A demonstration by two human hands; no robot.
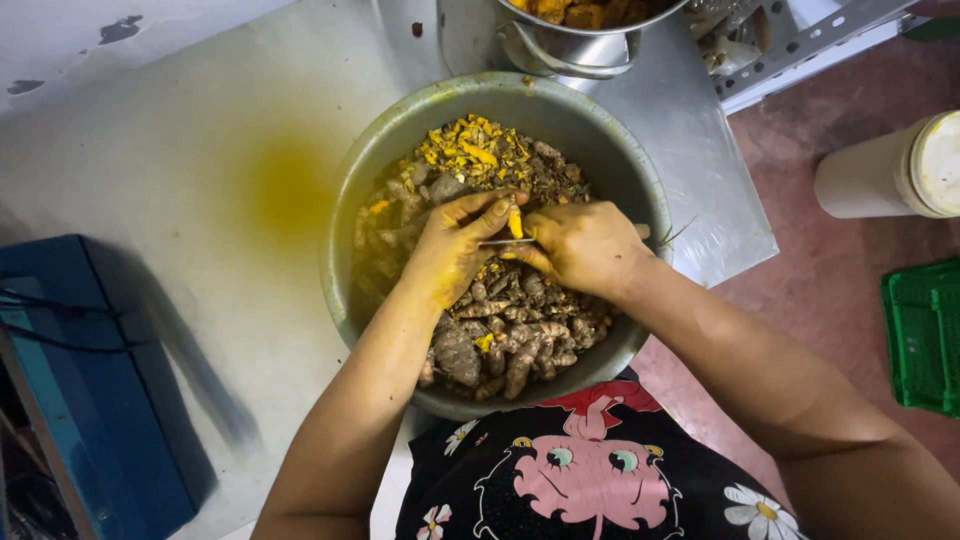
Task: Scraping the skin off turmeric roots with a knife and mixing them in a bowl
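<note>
A large grey metal bowl [350,200] on the table holds several brown turmeric roots [500,340] and a heap of yellow peelings [470,150] at its far side. Over the bowl's middle, my left hand [455,245], stained yellow, pinches a small orange piece of turmeric root [514,222]. My right hand [580,245] grips a thin knife [500,242] whose blade points left and touches that piece.
A steel pot [570,40] with orange pieces stands behind the bowl. The pale table [180,150] bears a yellow stain. A blue box [90,380] lies at left. On the red floor at right stand a white container [890,170] and a green crate [925,335].
</note>
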